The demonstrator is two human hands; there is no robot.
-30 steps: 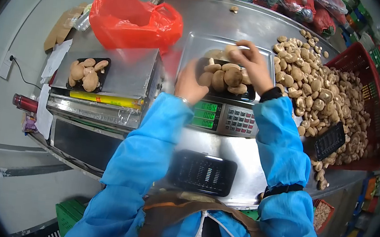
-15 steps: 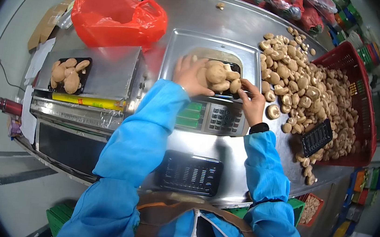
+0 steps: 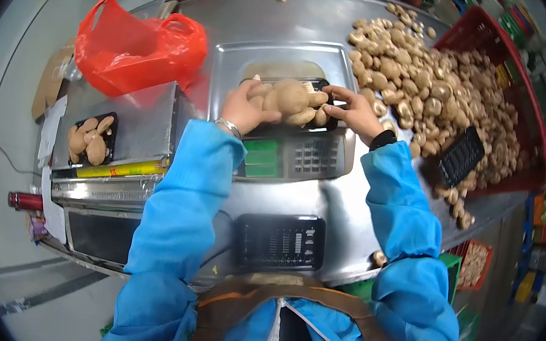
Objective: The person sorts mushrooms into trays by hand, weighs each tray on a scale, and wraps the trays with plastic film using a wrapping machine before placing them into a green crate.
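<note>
A black plastic tray heaped with brown mushrooms is between my two hands, over the steel pan of a weighing scale. My left hand curves round its left end, thumb along the front of the mushrooms. At the right end, my right hand has thumb and fingers closed on the tray's corner and the mushrooms there. The scale's green display and keypad face me. Nearer my body lies another black tray, with no mushrooms in it.
Loose mushrooms spill from a tipped red crate on the right, a black tray lying on them. To the left are a red plastic bag and a filled tray on a metal wrapping station. One mushroom sits near the front edge.
My left hand has gone from lying spread over the mushrooms to curving round the tray's left end. My right hand has shifted at the right corner. The whole view has turned slightly.
</note>
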